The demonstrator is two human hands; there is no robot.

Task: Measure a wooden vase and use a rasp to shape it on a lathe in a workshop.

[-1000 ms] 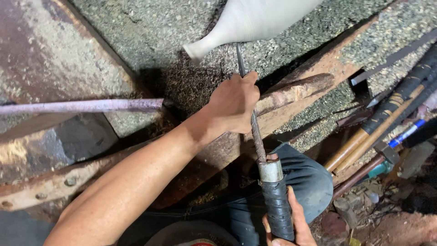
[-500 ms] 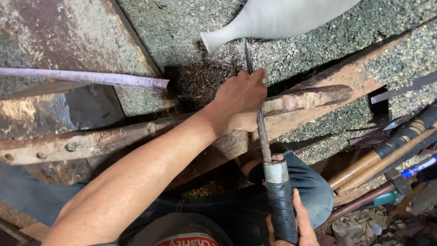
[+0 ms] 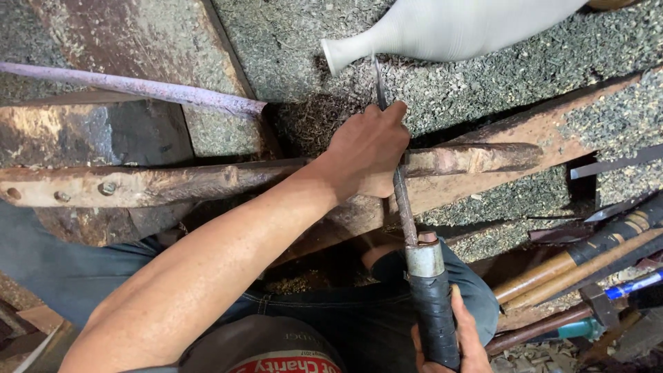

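1. Big rusty lathe bed (image 3: pixel 117 41) under everything, buried in a thick layer of wood shavings (image 3: pixel 483 83).
2. Pale turned wooden vase shape (image 3: pixel 456 27) up top, lying sideways with the narrow neck pointing left. Probably spinning, hard to say from one blurry-ish shot.
3. Rusted tool rest bar (image 3: pixel 207 181) running left to right below the workpiece, there to brace the chisel.
4. Long turning chisel (image 3: pixel 404 207) laid across that bar, steel tip right up at the neck of the vase, maybe touching.
5. Left hand (image 3: pixel 366 155) clamped over the shank right where it crosses the bar, pinning it down for control.
6. Right hand (image 3: pixel 449 338) wrapped around the black taped handle low in the frame, steering from the back end.
7. Spare wooden-handled tools (image 3: pixel 573 266) piled off to the right, within easy reach.
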